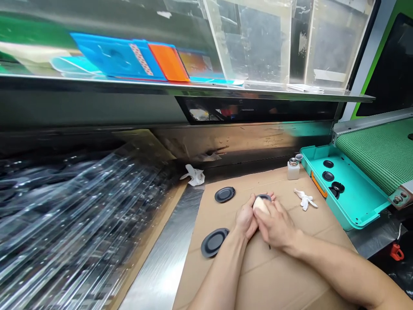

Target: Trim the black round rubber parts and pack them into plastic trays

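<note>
Nearest: cardboard sheet (pixel 290 275) over the desk (pixel 171 258). On it, one oval disc (pixel 214 243) lies flat, just beside the left forearm.

Hands, joined above the cardboard. Left hand (pixel 248 217): cupped, fingers curled around a dark disc (pixel 264 196), of which only the far edge shows. Right hand (pixel 277 224): closed, thumb and fingers pinching a pale pad (pixel 261 206) at the near side of that disc. Pad material unclear; contact between pad and disc is hidden by the fingers.

Step in hand, as judged: rubbing or wiping the held disc. Next move seems to call for a steady left cradle, light even pressure from the right, and a turn of the disc to reach the rest of its face. Risk: a loose grip could let it slip.

Farther: second oval disc (pixel 225 194) flat to the left, white rag (pixel 305 199) to the right, small bottle (pixel 293 170) near the sheet's far corner. Contents not readable.

Right, beyond: turquoise tray (pixel 364 200) with several dark round parts (pixel 328 164) inside, beside a green conveyor belt (pixel 380 146).

Farthest: metal shelf (pixel 258 91) with a blue-and-orange box (pixel 129 56), blurred.
</note>
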Motion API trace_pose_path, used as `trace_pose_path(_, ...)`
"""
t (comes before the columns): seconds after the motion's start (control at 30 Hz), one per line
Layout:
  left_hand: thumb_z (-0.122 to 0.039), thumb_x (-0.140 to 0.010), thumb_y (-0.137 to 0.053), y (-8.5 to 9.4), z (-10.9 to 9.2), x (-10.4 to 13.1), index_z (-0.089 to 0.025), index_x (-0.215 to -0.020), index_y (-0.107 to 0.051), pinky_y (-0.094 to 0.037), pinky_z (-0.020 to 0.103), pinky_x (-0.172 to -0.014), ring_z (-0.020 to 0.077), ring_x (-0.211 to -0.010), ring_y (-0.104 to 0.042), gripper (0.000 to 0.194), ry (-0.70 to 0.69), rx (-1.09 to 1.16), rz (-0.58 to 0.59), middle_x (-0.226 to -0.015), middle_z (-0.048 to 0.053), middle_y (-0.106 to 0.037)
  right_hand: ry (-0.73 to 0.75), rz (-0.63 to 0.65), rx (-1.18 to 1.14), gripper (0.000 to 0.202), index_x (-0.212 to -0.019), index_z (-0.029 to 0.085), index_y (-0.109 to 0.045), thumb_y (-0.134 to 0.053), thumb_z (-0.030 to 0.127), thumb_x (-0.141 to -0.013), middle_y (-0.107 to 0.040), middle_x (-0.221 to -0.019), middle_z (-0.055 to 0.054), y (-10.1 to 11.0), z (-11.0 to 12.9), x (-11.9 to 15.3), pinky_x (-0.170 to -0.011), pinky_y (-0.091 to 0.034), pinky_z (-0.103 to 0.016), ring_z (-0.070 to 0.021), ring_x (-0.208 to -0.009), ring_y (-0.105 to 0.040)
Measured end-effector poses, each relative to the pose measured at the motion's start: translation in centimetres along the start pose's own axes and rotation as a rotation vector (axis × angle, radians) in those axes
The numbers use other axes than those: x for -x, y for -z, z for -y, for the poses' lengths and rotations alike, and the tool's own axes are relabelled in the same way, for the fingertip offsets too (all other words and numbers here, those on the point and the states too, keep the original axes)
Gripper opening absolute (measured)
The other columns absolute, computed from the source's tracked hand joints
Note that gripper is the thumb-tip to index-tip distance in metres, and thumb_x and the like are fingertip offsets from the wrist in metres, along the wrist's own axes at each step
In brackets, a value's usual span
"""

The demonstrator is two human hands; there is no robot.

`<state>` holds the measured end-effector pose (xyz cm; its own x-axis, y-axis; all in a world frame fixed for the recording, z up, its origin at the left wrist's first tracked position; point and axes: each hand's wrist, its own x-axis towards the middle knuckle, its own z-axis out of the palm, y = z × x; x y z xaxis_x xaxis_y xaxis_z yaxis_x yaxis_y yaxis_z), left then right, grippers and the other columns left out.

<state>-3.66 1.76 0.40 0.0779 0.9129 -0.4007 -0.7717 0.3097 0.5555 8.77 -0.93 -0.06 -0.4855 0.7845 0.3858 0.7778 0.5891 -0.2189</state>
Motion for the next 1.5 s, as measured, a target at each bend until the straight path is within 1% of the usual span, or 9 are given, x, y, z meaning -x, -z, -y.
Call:
trace_pose_path(0.2, -0.032, -0.105, -0.037, 0.4, -0.9, 0.0, -0.008, -0.107, -0.063, -0.062, 0.039, -0.082, 0.026, -0.098, -0.072, 0.035, -0.318, -0.038, -0.145, -0.114, 0.02, -0.071, -0.189, 0.058, 0.06, 0.029, -0.12, 0.027, -0.068, -0.048, 0.038, -0.103, -0.055, -0.135, -0.009, 3.0, -2.8, -1.1, -0.097, -0.042, -0.042, -0.0283, -0.112, -0.047)
trace_pose_path(0.33, -0.036, -0.105, -0.03, 0.3, -2.1, 0.9, -0.008, -0.115, -0.06, -0.062, 0.042, -0.075, 0.0318, -0.105, -0.07, 0.042, -0.194, 0.114, -0.082, -0.125, 0.022, -0.066, -0.397, 0.054, 0.257, 0.031, -0.121, 0.019, -0.064, -0.054, 0.038, -0.099, -0.056, -0.13, -0.017, 5.7, -5.4, -1.4, -0.096, -0.042, -0.047, -0.0346, -0.118, -0.047)
trace_pose_path(0.43, -0.027, -0.1, -0.03, -0.1, -2.5, 1.5, -0.005, -0.123, -0.059, -0.062, 0.044, -0.075, 0.0349, -0.109, -0.068, 0.043, -0.091, 0.212, 0.012, -0.125, 0.022, -0.065, -0.53, 0.227, 0.313, 0.023, -0.112, 0.012, -0.065, -0.058, 0.02, -0.091, -0.065, -0.108, -0.019, 6.3, -7.2, -1.6, -0.088, -0.045, -0.042, -0.034, -0.107, -0.057)
trace_pose_path(0.77, -0.033, -0.104, -0.04, -1.3, -0.5, 1.9, -0.012, -0.125, -0.063, -0.059, 0.036, -0.08, 0.0228, -0.094, -0.07, 0.038, -0.006, 0.1, 0.152, -0.105, 0.014, -0.071, -0.035, -0.126, -0.259, 0.016, -0.11, 0.02, -0.065, -0.055, 0.021, -0.098, -0.064, -0.103, -0.006, 3.1, -3.2, -1.4, -0.084, -0.046, -0.026, -0.0188, -0.096, -0.06)
trace_pose_path(0.93, -0.035, -0.105, -0.039, -1.8, 1.3, 2.0, -0.017, -0.125, -0.065, -0.053, 0.037, -0.1, 0.0221, -0.11, -0.067, 0.037, -0.032, 0.033, 0.206, -0.118, 0.011, -0.07, -0.112, -0.136, -0.024, 0.015, -0.097, 0.018, -0.064, -0.05, 0.02, -0.1, -0.062, -0.096, -0.007, 2.4, -1.5, -1.2, -0.078, -0.044, -0.028, -0.0206, -0.091, -0.058)
trace_pose_path(1.13, -0.036, -0.104, -0.04, -1.2, 1.2, 2.0, -0.015, -0.122, -0.065, -0.05, 0.041, -0.105, 0.024, -0.115, -0.065, 0.037, -0.016, 0.037, 0.147, -0.124, 0.015, -0.068, 0.001, 0.07, 0.035, 0.009, -0.097, 0.019, -0.064, -0.055, 0.018, -0.095, -0.065, -0.101, -0.006, 2.9, -1.2, -1.0, -0.072, -0.044, -0.028, -0.0211, -0.088, -0.059)
trace_pose_path(1.23, -0.031, -0.104, -0.04, -1.3, 1.5, 2.1, -0.013, -0.119, -0.067, -0.051, 0.039, -0.106, 0.0236, -0.116, -0.065, 0.037, -0.064, 0.053, 0.148, -0.122, 0.015, -0.069, -0.091, 0.013, 0.056, 0.013, -0.099, 0.018, -0.063, -0.051, 0.017, -0.096, -0.065, -0.1, -0.009, 2.9, -1.5, -0.9, -0.075, -0.045, -0.029, -0.0222, -0.09, -0.06)
trace_pose_path(1.37, -0.025, -0.101, -0.037, -1.5, 1.4, 2.4, -0.008, -0.124, -0.065, -0.053, 0.042, -0.104, 0.0262, -0.117, -0.065, 0.041, -0.035, 0.088, 0.178, -0.122, 0.017, -0.069, 0.061, -0.03, -0.158, 0.008, -0.096, 0.021, -0.062, -0.055, 0.018, -0.094, -0.065, -0.1, -0.005, 2.5, -2.1, -0.9, -0.076, -0.046, -0.026, -0.0192, -0.089, -0.06)
trace_pose_path(1.5, -0.022, -0.101, -0.04, -1.4, -0.1, 2.8, -0.009, -0.129, -0.06, -0.057, 0.045, -0.098, 0.0268, -0.111, -0.068, 0.037, -0.049, 0.093, 0.178, -0.119, 0.019, -0.069, -0.072, -0.276, -0.382, 0.013, -0.096, 0.02, -0.063, -0.052, 0.027, -0.096, -0.066, -0.094, -0.004, 2.7, -3.7, -1.3, -0.077, -0.046, -0.026, -0.0177, -0.085, -0.061)
